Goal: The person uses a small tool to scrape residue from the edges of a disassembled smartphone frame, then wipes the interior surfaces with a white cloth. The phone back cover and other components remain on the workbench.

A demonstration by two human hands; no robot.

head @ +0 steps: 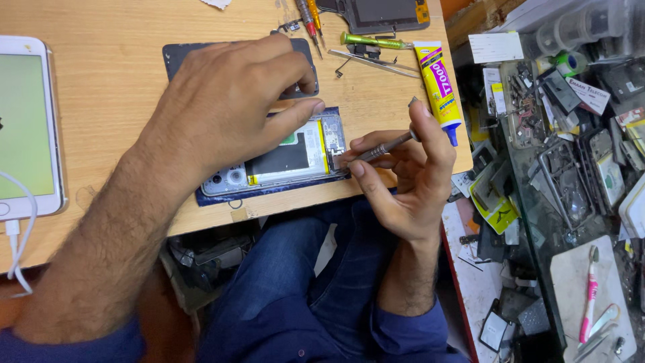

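Note:
An opened phone [295,158] lies back-up near the front edge of the wooden table [94,74], its battery and circuit board exposed. My left hand [232,94] rests on top of it, thumb pressed against the upper edge near the board. My right hand [410,178] holds a thin metal screwdriver [379,148] between thumb and fingers, with the tip touching the phone's right end.
A white phone [27,128] with a cable lies at the table's left. A yellow glue tube [438,81], a green-handled screwdriver [373,42], tweezers and a dark phone part lie at the back. A cluttered shelf [571,134] of phone parts stands on the right.

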